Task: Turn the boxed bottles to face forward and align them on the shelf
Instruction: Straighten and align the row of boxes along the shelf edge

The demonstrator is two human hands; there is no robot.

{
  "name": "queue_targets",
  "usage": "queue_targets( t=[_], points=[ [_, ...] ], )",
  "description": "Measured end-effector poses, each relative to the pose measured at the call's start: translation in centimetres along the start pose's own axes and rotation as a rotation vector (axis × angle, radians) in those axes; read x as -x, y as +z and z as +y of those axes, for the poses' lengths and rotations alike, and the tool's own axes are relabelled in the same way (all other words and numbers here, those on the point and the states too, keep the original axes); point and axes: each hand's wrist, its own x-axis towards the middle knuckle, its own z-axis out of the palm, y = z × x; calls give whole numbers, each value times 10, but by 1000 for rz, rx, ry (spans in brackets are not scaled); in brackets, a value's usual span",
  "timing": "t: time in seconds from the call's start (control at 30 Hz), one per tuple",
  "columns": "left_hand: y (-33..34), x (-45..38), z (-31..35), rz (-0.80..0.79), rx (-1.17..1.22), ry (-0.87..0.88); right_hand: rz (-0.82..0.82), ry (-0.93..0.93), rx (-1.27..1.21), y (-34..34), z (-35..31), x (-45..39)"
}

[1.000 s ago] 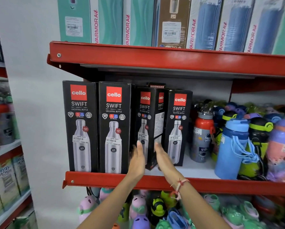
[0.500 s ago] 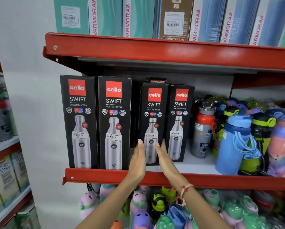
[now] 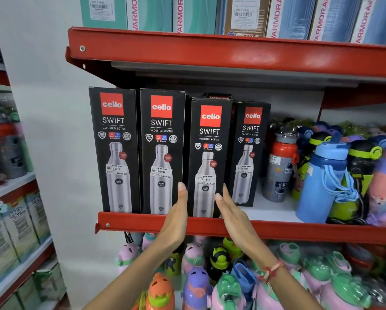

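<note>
Several black Cello Swift bottle boxes stand on the red shelf (image 3: pixel 277 230), all facing forward. The first box (image 3: pixel 115 151) and second box (image 3: pixel 162 153) stand side by side at the front edge. The third box (image 3: pixel 210 153) stands at the front edge beside them, held low between my flat palms: my left hand (image 3: pixel 177 211) against its left side, my right hand (image 3: pixel 229 209) against its right side. The fourth box (image 3: pixel 250 153) stands further back on the shelf, to the right.
Loose coloured bottles, among them a red-topped grey bottle (image 3: pixel 281 168) and a blue bottle (image 3: pixel 324 182), crowd the shelf's right part. Tall boxes (image 3: pixel 194 14) line the shelf above. Children's bottles (image 3: pixel 196 285) fill the shelf below. Another rack (image 3: pixel 13 220) stands at left.
The third box was angled a second ago; it turned to face forward and has come out to the shelf's front edge between my hands.
</note>
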Motion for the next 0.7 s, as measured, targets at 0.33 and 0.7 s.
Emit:
queue_targets(
  t=[0.33,0.7],
  points=[
    [49,-5,32,218,-108,539,418,-114,-118,-45,20,-26],
    [124,-62,15,-12,-2,37,142,32,-95,-69,51,-64]
  ],
)
